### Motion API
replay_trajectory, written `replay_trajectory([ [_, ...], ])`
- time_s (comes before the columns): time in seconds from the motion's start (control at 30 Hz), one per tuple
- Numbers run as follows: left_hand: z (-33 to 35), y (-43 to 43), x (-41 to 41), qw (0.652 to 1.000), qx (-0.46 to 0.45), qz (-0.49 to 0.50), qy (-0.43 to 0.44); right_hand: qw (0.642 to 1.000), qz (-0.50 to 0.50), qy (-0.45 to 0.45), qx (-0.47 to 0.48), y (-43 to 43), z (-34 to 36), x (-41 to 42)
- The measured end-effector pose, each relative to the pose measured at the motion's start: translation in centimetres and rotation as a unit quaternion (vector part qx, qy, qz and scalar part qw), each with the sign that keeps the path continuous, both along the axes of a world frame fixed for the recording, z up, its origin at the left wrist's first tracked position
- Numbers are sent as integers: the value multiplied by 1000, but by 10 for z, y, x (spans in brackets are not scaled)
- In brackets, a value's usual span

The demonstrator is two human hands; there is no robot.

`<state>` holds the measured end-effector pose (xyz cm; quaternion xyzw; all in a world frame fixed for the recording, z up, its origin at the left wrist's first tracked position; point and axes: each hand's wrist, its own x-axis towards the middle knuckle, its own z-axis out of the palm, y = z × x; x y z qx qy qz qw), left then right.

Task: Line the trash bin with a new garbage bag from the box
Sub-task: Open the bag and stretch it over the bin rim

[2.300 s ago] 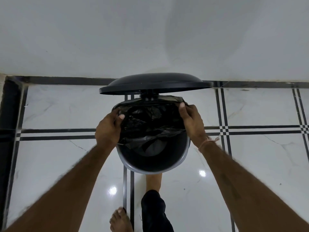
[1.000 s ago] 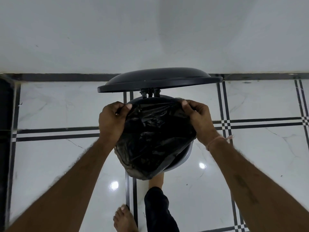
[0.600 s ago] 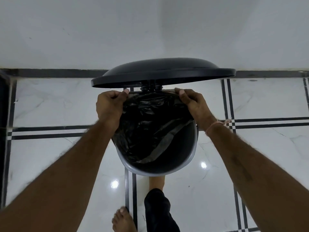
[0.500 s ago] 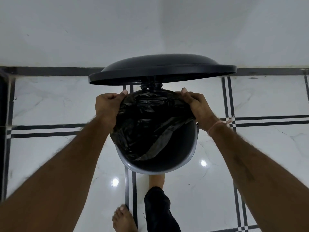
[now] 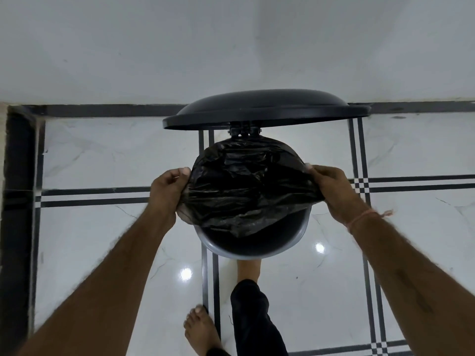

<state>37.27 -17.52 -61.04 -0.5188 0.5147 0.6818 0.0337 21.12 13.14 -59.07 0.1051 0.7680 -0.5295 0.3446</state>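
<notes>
Head view showed the left hand (image 5: 167,191) and right hand (image 5: 334,191) each pinching the thin, slippery black bag (image 5: 246,186) over the bin (image 5: 303,227); its soft hem looked best gripped at the sides.

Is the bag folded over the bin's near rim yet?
No, the near rim of the trash bin shows bare grey; the garbage bag, gripped at its sides by the left hand and right hand, stops short of it.
</notes>
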Motion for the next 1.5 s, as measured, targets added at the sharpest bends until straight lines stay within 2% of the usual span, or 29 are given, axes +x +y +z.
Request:
replay_trajectory([
  [0.1,0,-1,19,999,30,9,29,997,-58,-4,-41,6,1,11],
  [0.23,-3,1,34,999,31,7,35,985,-163,37,32,3,-7,19],
  [0.33,-6,10,42,999,33,25,16,977,-207,16,49,8,-15,31],
  [0.47,-4,17,43,996,41,75,-16,971,-237,-16,21,10,-15,44],
  [0.6,-2,11,29,999,-21,21,-35,974,-223,39,8,1,-6,25],
  [0.83,-5,8,11,995,-49,-6,-87,968,-207,-71,-126,-8,9,-14],
  [0.87,-7,9,12,993,-71,-1,-93,967,-199,-76,-137,-6,8,-14],
  [0.93,-5,11,8,979,-186,1,-78,969,-180,-80,-150,-2,5,-13],
  [1.0,8,15,-5,954,-298,-31,-17,973,-156,-75,-150,0,3,-11],
  [1.03,15,16,-13,946,-317,-63,18,976,-146,-68,-145,0,2,-10],
  [1.1,21,17,-31,947,-288,-129,53,980,-140,-52,-134,-3,2,-8],
  [1.17,17,16,-43,953,-249,-168,40,980,-150,-51,-121,-7,2,-7],
  [1.3,6,10,-50,972,-202,-116,14,987,-135,-59,-66,-11,4,-9],
  [1.4,4,10,-53,981,-167,-95,15,997,-76,4,-10,-14,0,-12],
  [1.5,7,10,-55,982,-161,-95,13,995,-87,53,4,-26,-3,-17],
])
